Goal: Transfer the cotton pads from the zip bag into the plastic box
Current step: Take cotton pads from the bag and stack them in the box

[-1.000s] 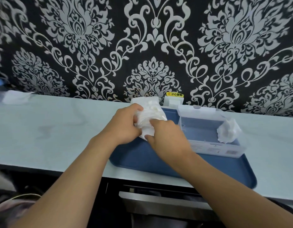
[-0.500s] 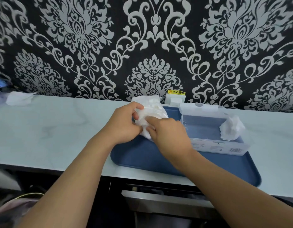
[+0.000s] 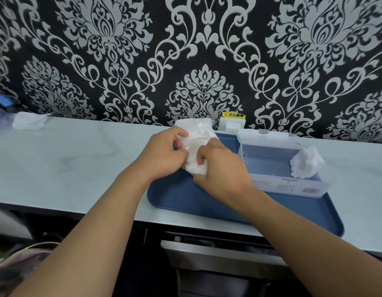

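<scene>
While the zip bag [image 3: 197, 146] is held upright above the far-left corner of the blue tray [image 3: 185, 197], it is gripped by the left hand [image 3: 164, 155] and pinched by the right hand [image 3: 220, 170]. The plastic box [image 3: 278, 161] lies just right of the bag, nearer the right hand, lid raised, with cotton pads [image 3: 306, 165] at its right end and nothing between.

The scene is evenly and brightly lit, with only soft shadows cast. Wide-angle bending is seen at the edges, and blur is found toward 8 o'clock.
</scene>
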